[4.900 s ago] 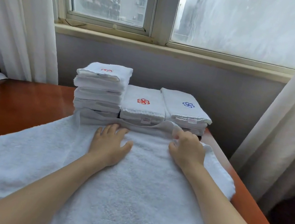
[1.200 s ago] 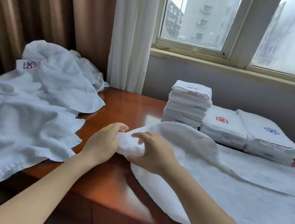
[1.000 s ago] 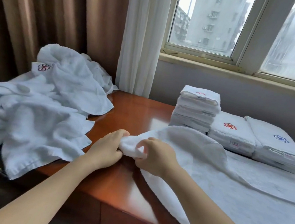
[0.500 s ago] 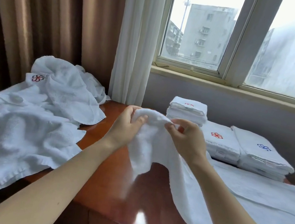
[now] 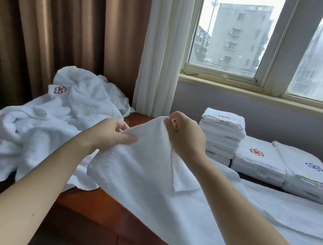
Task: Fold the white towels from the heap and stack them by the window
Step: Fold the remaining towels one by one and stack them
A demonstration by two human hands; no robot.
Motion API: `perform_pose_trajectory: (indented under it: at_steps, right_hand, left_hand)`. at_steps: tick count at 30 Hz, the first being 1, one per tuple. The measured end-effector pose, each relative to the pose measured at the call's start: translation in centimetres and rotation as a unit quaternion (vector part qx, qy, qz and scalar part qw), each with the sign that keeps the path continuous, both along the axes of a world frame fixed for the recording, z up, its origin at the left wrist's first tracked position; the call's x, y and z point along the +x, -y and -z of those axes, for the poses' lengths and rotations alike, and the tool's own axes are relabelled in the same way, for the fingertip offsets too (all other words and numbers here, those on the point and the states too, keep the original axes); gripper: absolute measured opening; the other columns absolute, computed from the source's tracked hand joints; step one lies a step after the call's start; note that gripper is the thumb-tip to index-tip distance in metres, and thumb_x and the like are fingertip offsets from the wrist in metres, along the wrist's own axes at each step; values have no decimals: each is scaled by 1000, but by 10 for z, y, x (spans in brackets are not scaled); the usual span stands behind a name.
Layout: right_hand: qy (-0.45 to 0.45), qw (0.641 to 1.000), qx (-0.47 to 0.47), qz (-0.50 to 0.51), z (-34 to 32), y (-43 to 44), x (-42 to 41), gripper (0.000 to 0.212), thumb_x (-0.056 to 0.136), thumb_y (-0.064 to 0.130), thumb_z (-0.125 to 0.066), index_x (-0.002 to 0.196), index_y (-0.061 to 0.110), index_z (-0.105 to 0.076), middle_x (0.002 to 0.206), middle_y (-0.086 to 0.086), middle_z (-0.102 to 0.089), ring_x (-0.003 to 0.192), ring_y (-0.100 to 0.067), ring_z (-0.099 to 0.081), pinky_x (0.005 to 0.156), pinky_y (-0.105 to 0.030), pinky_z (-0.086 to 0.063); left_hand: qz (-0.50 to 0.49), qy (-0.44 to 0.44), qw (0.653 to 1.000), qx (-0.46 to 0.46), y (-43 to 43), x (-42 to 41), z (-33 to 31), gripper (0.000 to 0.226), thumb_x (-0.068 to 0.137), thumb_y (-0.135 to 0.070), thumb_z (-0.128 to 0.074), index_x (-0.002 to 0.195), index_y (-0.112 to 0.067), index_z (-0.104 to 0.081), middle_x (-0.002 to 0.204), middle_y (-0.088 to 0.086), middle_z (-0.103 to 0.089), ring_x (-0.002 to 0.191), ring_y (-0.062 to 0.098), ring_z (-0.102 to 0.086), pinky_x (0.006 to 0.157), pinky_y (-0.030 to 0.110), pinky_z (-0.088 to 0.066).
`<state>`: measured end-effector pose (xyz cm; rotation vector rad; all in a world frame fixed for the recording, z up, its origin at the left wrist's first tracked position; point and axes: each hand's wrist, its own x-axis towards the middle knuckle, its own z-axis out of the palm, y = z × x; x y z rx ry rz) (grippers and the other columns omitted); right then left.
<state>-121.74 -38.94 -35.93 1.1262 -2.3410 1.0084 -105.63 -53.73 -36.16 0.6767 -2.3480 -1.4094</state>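
A large white towel (image 5: 166,189) lies spread over the right of the wooden table (image 5: 111,210), its left end lifted off the surface. My left hand (image 5: 109,133) pinches that end at one edge and my right hand (image 5: 186,137) pinches the upper corner, holding it raised and stretched between them. A heap of unfolded white towels (image 5: 33,128) sits to the left. Folded towels (image 5: 221,138) stand in a tall stack under the window, with two lower stacks (image 5: 261,160) beside it on the right.
Brown drapes (image 5: 56,19) and a white sheer curtain (image 5: 163,43) hang behind the heap. The window sill (image 5: 267,96) runs above the stacks. The table's front edge is near my forearms.
Both hands gripped the towel's left end on the table, then lifted it. Since half a second ago they have spread apart, stretching the edge between them.
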Motion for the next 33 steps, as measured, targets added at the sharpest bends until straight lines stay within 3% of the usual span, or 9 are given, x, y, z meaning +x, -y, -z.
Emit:
perform_pose_trajectory:
  at_steps: [3, 5, 7, 11, 17, 22, 27, 30, 33]
  right_hand:
    - [91, 994, 5, -55, 3, 32, 7, 17, 97, 34, -52, 98, 22, -64, 74, 5, -68, 73, -18, -66, 63, -32, -53]
    - [197, 972, 11, -124, 13, 47, 10, 16, 96, 21, -54, 110, 21, -63, 78, 2, -74, 76, -13, -71, 74, -41, -59]
    - [253, 953, 16, -164, 26, 54, 9, 32, 94, 9, -53, 124, 18, -60, 99, -3, -76, 91, -11, -70, 82, -35, -59]
    - [284, 944, 9, -165, 42, 44, -2, 34, 93, 6, -51, 125, 16, -61, 96, 0, -75, 87, -8, -71, 76, -28, -59]
    - [208, 945, 200, -158, 61, 6, -19, 20, 84, 15, -68, 100, 27, -70, 96, 6, -72, 91, -12, -69, 82, -33, -57]
    - [125, 897, 375, -198, 75, -11, -18, 52, 71, 25, -79, 119, 33, -65, 121, 10, -59, 111, -10, -55, 94, -32, -49]
    - [24, 898, 387, -208, 82, -10, -14, 56, 70, 32, -80, 122, 34, -61, 125, 7, -54, 108, -15, -54, 82, -32, -48]
    - [-60, 907, 373, -184, 83, -11, -15, 42, 79, 29, -69, 120, 30, -62, 120, 8, -59, 102, -18, -58, 63, -27, -35]
    - [-114, 938, 301, -128, 83, -8, -17, 31, 81, 24, -58, 111, 27, -66, 105, 7, -66, 91, -21, -63, 58, -26, -34]
  left_hand:
    - [-48, 84, 991, -88, 19, 1, 21, 33, 83, -43, -74, 91, -12, -66, 82, 2, -72, 67, 10, -69, 54, 24, -53]
    - [-81, 107, 978, -162, 23, -4, 36, 29, 82, -40, -72, 97, -19, -59, 95, -3, -66, 81, 15, -67, 68, 31, -55]
    - [-111, 87, 966, -218, 23, -9, 49, 33, 83, -40, -70, 108, -28, -52, 102, -9, -56, 85, 15, -63, 78, 36, -54]
    - [-87, 80, 972, -201, 21, -21, 70, 31, 88, -41, -62, 116, -32, -50, 93, -15, -56, 84, 4, -58, 73, 30, -50]
    - [-95, 223, 924, -296, 15, -47, 97, 48, 93, -46, -51, 126, -13, -43, 121, 2, -56, 106, 23, -59, 78, 34, -44]
    - [-123, 248, 909, -312, 15, -63, 109, 64, 92, -49, -52, 135, -6, -31, 133, 12, -49, 116, 31, -55, 76, 37, -42]
    - [-105, 159, 953, -236, 18, -66, 110, 54, 91, -24, -54, 140, -20, -31, 131, 3, -52, 102, 23, -57, 80, 37, -47]
    - [-113, 55, 980, -153, 22, -70, 107, 39, 91, -16, -54, 128, -22, -42, 119, 1, -53, 98, 20, -57, 83, 35, -45]
    - [-144, -40, 985, -84, 32, -76, 99, 26, 92, -11, -54, 113, -26, -48, 105, -8, -53, 93, 12, -52, 74, 21, -40]
